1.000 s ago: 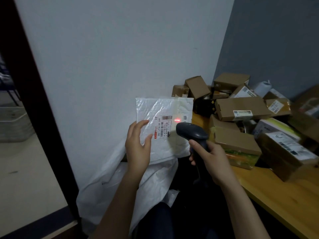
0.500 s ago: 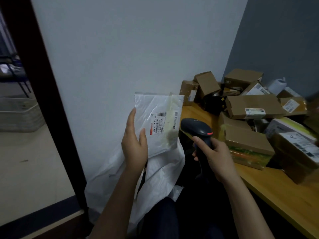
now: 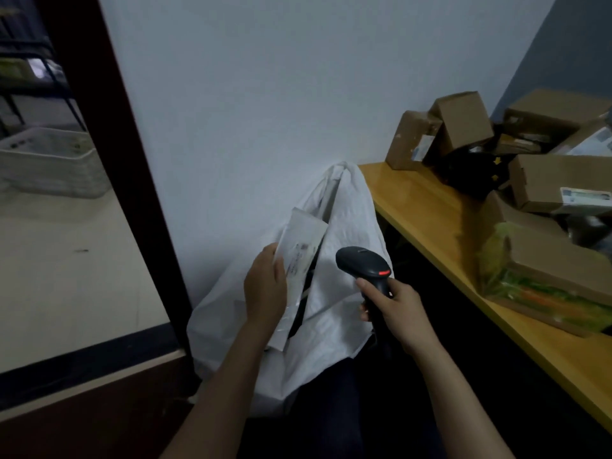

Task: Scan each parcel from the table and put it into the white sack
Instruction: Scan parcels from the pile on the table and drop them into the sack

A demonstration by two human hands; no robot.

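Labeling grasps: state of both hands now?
Left hand: closed on the white parcel, at the sack.
Right hand: closed on the scanner.

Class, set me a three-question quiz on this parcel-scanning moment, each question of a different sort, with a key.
1. True or false: the left hand holds the white parcel at the slit-like mouth of the white sack.
2. The right hand grips: A) a brown box, B) the black scanner, C) nothing.
3. Fill in: the brown boxes lie on the wooden ___.

Key: 1 true; 2 B; 3 table.
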